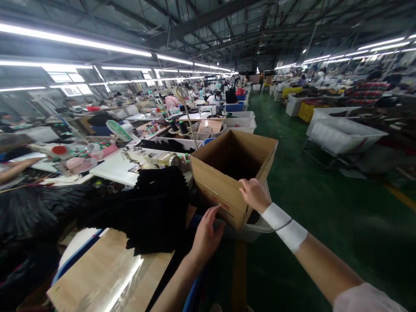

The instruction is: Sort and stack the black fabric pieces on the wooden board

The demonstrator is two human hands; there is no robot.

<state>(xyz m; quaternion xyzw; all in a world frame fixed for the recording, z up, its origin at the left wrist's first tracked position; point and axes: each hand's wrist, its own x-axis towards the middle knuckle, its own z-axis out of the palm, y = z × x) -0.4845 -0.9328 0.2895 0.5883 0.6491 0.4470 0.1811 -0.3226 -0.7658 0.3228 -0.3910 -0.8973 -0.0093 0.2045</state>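
Observation:
An open cardboard box point(221, 186) rests tilted on a light plastic bin point(251, 234). My right hand point(255, 194), with a white band round its wrist, grips the box's near top edge, fingers curled over it. Just below the red print on the box's side is my left hand point(209, 229), its fingers apart and curved, near or touching the cardboard. To its left, a pile of black fabric pieces point(159, 208) lies partly over a wooden board point(110, 268). The inside of the box is dark.
Behind the fabric stands a sewing machine point(156, 159) on a white table point(112, 171). A green fan point(118, 130) is further left. White bins point(344, 132) stand across the green floor point(292, 182). At the left edge, another person's arm point(19, 169) reaches in.

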